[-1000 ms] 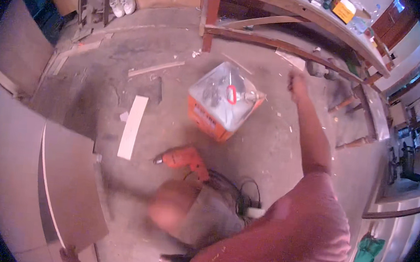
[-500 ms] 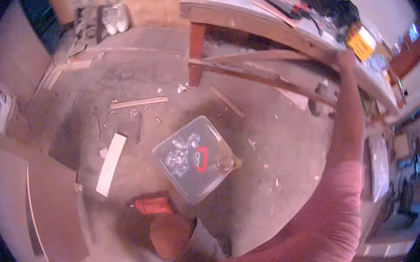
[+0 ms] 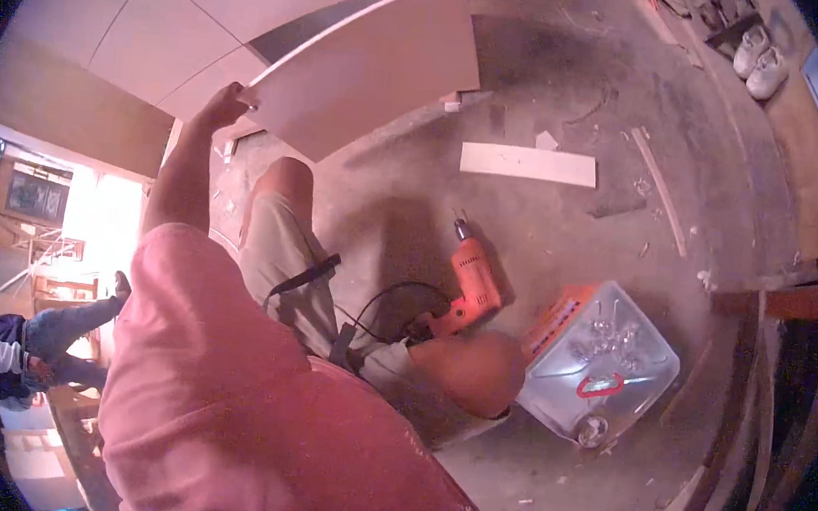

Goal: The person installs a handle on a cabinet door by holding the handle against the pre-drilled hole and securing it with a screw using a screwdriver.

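Note:
My left arm stretches out to a brown panel (image 3: 386,69) with a pale edge, which leans at the upper left. My left hand (image 3: 230,107) is closed on the near end of that edge. My right hand is outside the picture. By my bent knees, an orange power drill (image 3: 475,279) lies on the floor with its black cord looping behind it. To its right stands a clear plastic container (image 3: 640,339) with a red handle and a round cap. Crumpled clear bits show on or inside its top.
A white board strip (image 3: 528,164) and a thin wooden strip (image 3: 662,195) lie on the floor. Pale shoes (image 3: 762,66) are at the far right. Wooden frame pieces (image 3: 773,404) rise along the right side. Another person (image 3: 36,345) is at the far left, beside a bright opening.
The view has swung left. My right arm, earlier stretched over the workbench, has left the picture. My left arm now shows, its hand on the panel's edge.

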